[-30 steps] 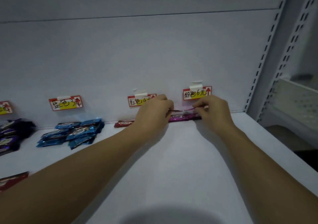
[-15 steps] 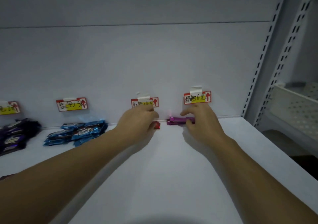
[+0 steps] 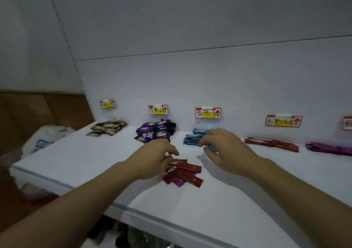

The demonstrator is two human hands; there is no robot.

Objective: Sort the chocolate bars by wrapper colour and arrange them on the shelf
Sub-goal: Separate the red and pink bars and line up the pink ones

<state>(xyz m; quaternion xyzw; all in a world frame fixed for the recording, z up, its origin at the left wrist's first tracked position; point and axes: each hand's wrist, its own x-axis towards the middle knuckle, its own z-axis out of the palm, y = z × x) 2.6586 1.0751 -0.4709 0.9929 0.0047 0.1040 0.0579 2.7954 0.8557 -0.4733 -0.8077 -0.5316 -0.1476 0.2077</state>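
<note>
The left hand [image 3: 156, 158] is over a loose pile of chocolate bars [image 3: 183, 173] near the front of the shelf [image 3: 85, 158]. Its fingers are bent down onto the top red bar, but I cannot tell whether they actually grip it. The right hand [image 3: 224, 148] hovers just right of that pile and directly in front of the blue bars [image 3: 193, 138], with its fingers loosely curled. A bit of blue shows between thumb and fingers, and I cannot tell whether it is held or simply lies behind the hand.

The loose pile holds about five red bars with one magenta bar [image 3: 179, 181] showing underneath. Along the back are five sorted groups: dark brown-and-gold bars [image 3: 107, 127], purple bars [image 3: 156, 131], the blue ones, a row of red bars [image 3: 272, 144] laid end to end, and magenta bars [image 3: 329, 148] cut off at the right edge. The heaps are too tangled to count.

Five price tags [image 3: 208, 112] are stuck on the white back panel [image 3: 190, 80], one above each group. A white plastic bag [image 3: 43, 139] lies at the left end of the shelf, and brown boards stand beyond it.
</note>
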